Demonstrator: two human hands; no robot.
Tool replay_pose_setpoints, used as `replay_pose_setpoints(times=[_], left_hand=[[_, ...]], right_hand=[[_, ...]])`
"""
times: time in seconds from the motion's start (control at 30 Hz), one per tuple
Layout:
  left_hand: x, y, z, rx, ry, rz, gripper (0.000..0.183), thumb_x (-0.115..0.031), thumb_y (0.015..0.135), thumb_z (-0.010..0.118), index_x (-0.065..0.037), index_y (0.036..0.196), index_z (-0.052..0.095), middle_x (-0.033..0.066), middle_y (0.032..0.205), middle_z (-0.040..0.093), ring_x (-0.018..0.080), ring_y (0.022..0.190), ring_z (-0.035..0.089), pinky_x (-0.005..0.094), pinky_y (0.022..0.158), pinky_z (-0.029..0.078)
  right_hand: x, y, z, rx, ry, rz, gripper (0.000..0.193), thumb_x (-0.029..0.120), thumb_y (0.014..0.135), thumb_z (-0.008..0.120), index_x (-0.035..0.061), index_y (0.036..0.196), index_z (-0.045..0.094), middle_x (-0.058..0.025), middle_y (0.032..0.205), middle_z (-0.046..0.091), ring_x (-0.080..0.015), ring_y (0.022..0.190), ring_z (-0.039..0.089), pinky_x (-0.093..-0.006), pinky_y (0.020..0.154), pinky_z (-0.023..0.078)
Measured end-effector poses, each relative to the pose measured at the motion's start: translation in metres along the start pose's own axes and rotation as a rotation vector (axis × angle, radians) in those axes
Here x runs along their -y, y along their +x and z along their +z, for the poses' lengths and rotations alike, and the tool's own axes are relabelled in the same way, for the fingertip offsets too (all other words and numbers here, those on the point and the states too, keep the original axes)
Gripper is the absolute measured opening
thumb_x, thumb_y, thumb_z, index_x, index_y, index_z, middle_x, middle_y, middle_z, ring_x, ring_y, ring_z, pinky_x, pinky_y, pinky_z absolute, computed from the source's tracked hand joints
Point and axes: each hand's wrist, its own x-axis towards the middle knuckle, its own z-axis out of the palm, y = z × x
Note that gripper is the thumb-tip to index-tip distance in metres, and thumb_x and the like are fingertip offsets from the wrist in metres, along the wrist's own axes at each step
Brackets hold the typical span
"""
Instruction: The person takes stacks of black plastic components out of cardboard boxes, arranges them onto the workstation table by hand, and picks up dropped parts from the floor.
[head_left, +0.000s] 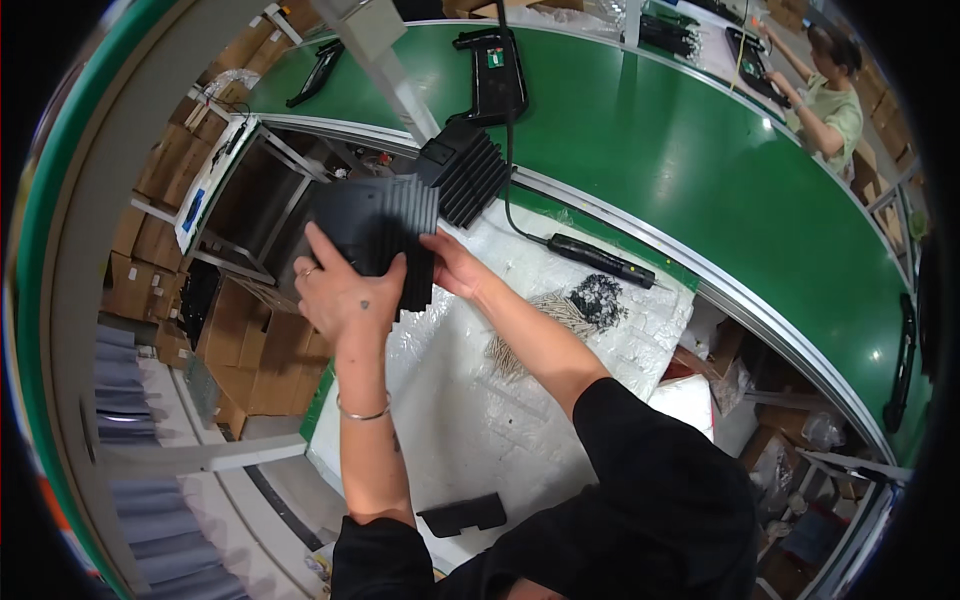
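The grip of the left hand (345,300) and right hand (455,268) is clamped on the black stack (372,218), left of centre; uneven pressure could make its layers slide.

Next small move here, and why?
I'd probably lower the held black stack beside the other black stack: the left hand and right hand are both on it, the other stack sits just beyond, and the screwdriver lies off to the right.
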Motion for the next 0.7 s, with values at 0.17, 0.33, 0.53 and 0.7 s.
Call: replay_pose_setpoints(times=[0.17, 0.33, 0.53, 0.7], left_hand=[[-0.057, 0.019, 0.048, -0.018, -0.006, 0.167, 0.098, -0.043, 0.054, 0.076, -0.006, 0.132, 0.030, 0.0188, 0.107, 0.046, 0.0339, 0.098, 0.048, 0.0465, 0.077, 0.042], [-0.103, 0.022, 0.087, 0.173, -0.216, 0.243, 0.099, -0.046, 0.055, 0.073, -0.004, 0.133, 0.028, 0.0243, 0.114, 0.045, 0.0360, 0.105, 0.047, 0.0477, 0.082, 0.041], [-0.123, 0.048, 0.139, 0.414, -0.282, 0.207, 0.100, -0.048, 0.055, 0.072, -0.006, 0.134, 0.027, 0.0233, 0.123, 0.042, 0.0358, 0.111, 0.044, 0.0469, 0.090, 0.039], [-0.129, 0.069, 0.155, 0.544, -0.219, 0.248, 0.101, -0.048, 0.051, 0.073, -0.006, 0.133, 0.032, 0.0197, 0.129, 0.037, 0.0362, 0.119, 0.034, 0.0479, 0.095, 0.034]], right_hand=[[0.044, 0.008, -0.045, 0.010, 0.153, -0.092, 0.038, 0.013, 0.088, 0.052, 0.0065, 0.123, 0.040, -0.0107, 0.117, 0.052, -0.0214, 0.106, 0.053, -0.0403, 0.090, 0.046], [0.093, -0.026, -0.089, -0.232, -0.008, -0.250, 0.043, 0.022, 0.085, 0.059, 0.0087, 0.122, 0.040, -0.0071, 0.112, 0.055, -0.0174, 0.097, 0.058, -0.0338, 0.082, 0.050], [0.125, -0.041, -0.108, -0.401, -0.140, -0.198, 0.042, 0.024, 0.085, 0.060, 0.0084, 0.119, 0.042, -0.0073, 0.110, 0.056, -0.0180, 0.099, 0.057, -0.0341, 0.083, 0.050], [0.112, -0.035, -0.114, -0.457, -0.019, -0.192, 0.043, 0.021, 0.084, 0.062, 0.0067, 0.119, 0.041, -0.0083, 0.114, 0.053, -0.0192, 0.103, 0.055, -0.0358, 0.086, 0.048]])
